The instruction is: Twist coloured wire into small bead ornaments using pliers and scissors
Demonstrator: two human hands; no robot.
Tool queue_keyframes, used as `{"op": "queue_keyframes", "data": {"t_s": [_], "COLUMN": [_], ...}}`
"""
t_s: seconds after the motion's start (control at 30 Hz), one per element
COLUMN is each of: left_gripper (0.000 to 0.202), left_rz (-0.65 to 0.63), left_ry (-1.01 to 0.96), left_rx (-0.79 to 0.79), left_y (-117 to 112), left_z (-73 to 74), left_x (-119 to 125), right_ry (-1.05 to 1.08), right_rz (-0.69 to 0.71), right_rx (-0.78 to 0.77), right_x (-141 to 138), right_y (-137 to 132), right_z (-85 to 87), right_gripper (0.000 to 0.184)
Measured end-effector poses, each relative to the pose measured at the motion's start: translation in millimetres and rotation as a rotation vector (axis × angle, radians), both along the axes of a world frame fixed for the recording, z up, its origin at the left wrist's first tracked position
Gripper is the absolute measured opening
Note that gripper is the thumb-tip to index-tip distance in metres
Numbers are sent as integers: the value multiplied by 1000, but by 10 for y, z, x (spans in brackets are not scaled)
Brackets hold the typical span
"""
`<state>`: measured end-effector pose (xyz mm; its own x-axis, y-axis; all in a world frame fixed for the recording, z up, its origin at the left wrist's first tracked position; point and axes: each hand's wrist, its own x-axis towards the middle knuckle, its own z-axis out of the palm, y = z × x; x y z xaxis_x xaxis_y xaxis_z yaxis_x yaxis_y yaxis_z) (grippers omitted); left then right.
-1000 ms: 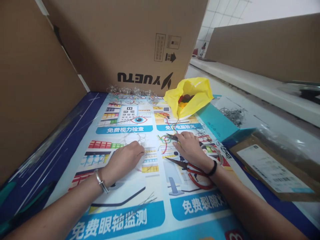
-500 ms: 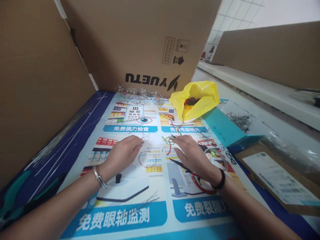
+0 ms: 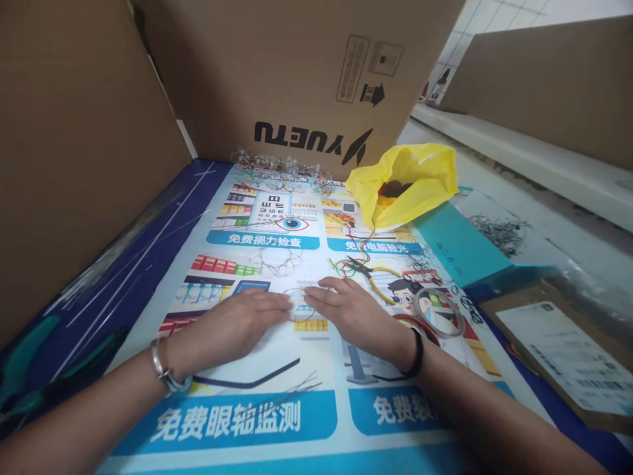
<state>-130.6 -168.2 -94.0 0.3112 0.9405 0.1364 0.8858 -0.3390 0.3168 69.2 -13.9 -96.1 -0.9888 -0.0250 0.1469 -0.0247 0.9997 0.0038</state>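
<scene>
My left hand (image 3: 237,326) and my right hand (image 3: 353,315) lie low on a printed eye-care poster (image 3: 257,422), fingertips meeting at its middle. Between the tips sits a thin wire loop (image 3: 298,305), and both hands' fingers are drawn together on it. A tangle of thin wire (image 3: 279,264) lies just beyond my left hand. Yellow-handled pliers (image 3: 376,274) and coloured wires (image 3: 343,265) lie beyond my right hand. A bracelet is on my left wrist, a black band on my right.
A large cardboard box (image 3: 297,79) stands at the back and cardboard walls off the left. A yellow bag (image 3: 403,181), a teal box (image 3: 455,244), a clear tape ring (image 3: 438,310) and a labelled cardboard mailer (image 3: 568,349) lie to the right. Green pliers (image 3: 24,369) sit far left.
My right hand left the coloured wires and pliers and drew back left. Both hands came together on the wire loop. The view shifted downward.
</scene>
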Motion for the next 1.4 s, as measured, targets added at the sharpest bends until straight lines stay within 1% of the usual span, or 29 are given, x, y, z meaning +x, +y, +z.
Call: {"op": "queue_keyframes", "data": {"t_s": [0.23,0.4,0.5,0.63,0.7,0.8,0.9,0.97,1.03,1.17,1.3,1.4], "left_gripper": [38,38,35,32,31,31,30,30,31,38,36,34], "left_rz": [-26,-28,-30,-37,-15,56,141,167,158,97,25,4], "left_ry": [-82,-36,-26,-111,-161,-203,-188,-152,-107,-42,12,44], "left_rx": [-11,-15,-4,30,64,139,200,213,200,128,72,55], "left_y": [-9,-9,3,19,19,16,13,9,3,-7,-15,-18], "left_z": [13,19,4,-32,-43,-46,-42,-37,-25,9,21,30], "left_x": [-92,-90,-83,-77,-75,-74,-71,-65,-54,-21,8,22], "right_ry": [7,12,14,30,36,42,56,75,84,35,-10,-13], "right_rz": [-8,-18,-25,-31,-30,-34,-70,-97,-110,-96,-106,-116], "right_rx": [41,52,41,0,-17,-32,-36,-34,-31,-10,40,82], "right_x": [8,9,6,9,14,18,7,-17,-55,-143,-195,-206], "right_y": [18,32,20,-8,-14,-13,-11,-14,-23,-54,-82,-89], "right_z": [21,18,6,-39,-61,-79,-80,-71,-55,-14,11,5], "right_gripper": [36,34,34,36,37,38,37,36,37,44,41,40]}}
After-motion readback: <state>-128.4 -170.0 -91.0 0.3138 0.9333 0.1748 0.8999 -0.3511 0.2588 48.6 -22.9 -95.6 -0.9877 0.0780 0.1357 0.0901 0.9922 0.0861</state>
